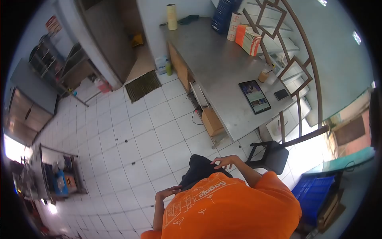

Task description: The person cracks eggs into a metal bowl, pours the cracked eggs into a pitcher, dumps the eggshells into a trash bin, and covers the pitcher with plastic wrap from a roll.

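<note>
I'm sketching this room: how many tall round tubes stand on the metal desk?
2: a pale yellow tube at the far end of the desk, and a white-and-orange tube between the blue folders and the booklets. Others may be hidden behind those.

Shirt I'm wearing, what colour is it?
Orange with white print; the shirt shows best in the head view.

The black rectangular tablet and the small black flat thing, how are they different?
The black rectangular tablet is bigger than the small black flat thing. The tablet's screen is lit with pictures; the small thing's top looks dark. Both lie on the grey metal table.
</note>
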Available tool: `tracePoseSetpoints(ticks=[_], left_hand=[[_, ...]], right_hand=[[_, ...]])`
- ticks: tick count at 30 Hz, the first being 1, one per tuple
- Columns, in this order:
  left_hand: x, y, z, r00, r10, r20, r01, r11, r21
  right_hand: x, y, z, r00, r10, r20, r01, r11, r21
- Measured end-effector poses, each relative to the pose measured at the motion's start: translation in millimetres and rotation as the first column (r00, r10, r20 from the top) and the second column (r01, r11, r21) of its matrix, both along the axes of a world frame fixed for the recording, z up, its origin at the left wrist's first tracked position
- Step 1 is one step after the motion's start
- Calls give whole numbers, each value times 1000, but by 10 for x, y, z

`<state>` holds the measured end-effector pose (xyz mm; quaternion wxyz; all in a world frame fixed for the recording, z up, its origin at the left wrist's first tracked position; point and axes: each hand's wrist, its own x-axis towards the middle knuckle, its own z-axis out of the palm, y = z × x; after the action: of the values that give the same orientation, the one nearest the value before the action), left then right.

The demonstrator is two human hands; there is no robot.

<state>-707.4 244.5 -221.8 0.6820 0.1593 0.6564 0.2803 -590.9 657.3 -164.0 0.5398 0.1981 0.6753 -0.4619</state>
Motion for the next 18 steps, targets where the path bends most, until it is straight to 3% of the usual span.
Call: tracePoseSetpoints(ticks=[2, 3, 4, 5, 6, 8, 9, 10, 11, 13, 15, 17, 18], left_hand=[[-745, 150, -338, 931, -352, 99, 360, 928, -90], [-1127, 335, -363, 754, -657, 8, 646, 739, -193], [-1325, 666, -100, 532, -846, -41, 661, 445, -604], [-1501, 950, 165, 272, -961, 41, 449, 89, -889], [-1839, 1031, 57, 267, -963, 43, 441, 82, -894], [-2619, 1220, -310, 413, -886, -210, 379, 377, -845], [-2996, 1377, -444, 406, -889, -210, 378, 372, -847], [-3335, 1506, -568, 704, -609, -365, 224, 678, -700], [-3736, 1674, -698, 875, -217, -432, -33, 864, -502], [-4582, 2099, -871, 762, -295, -577, 33, 907, -420], [-5379, 2672, -658, 616, -53, -786, -109, 982, -152], [-6136, 3445, -91, 482, 313, -818, -270, 942, 202], [-6650, 3801, -84, 342, 425, -838, -208, 904, 374]], right_hand=[[-298, 94, 61, 999, -51, 4, 50, 996, 76], [-493, 161, 18, 997, -74, 4, 73, 985, 160], [-697, 275, -159, 999, 27, 37, -33, 981, 193], [-908, 421, -333, 989, 126, 71, -139, 964, 228], [-1083, 567, -294, 991, 121, 61, -132, 965, 225], [-1423, 793, 103, 947, -302, -114, 317, 935, 158], [-1662, 969, 185, 944, -308, -117, 324, 933, 155], [-1900, 1142, 263, 903, -410, -127, 422, 903, 82], [-2150, 1302, 341, 847, -513, -137, 519, 855, 8], [-2675, 1616, 529, 826, -542, -157, 551, 834, 18], [-3056, 1922, 578, 647, -670, -363, 698, 712, -69], [-3435, 2105, 831, 542, -729, -419, 771, 629, -97], [-3579, 2206, 904, 476, -764, -435, 808, 575, -127]])
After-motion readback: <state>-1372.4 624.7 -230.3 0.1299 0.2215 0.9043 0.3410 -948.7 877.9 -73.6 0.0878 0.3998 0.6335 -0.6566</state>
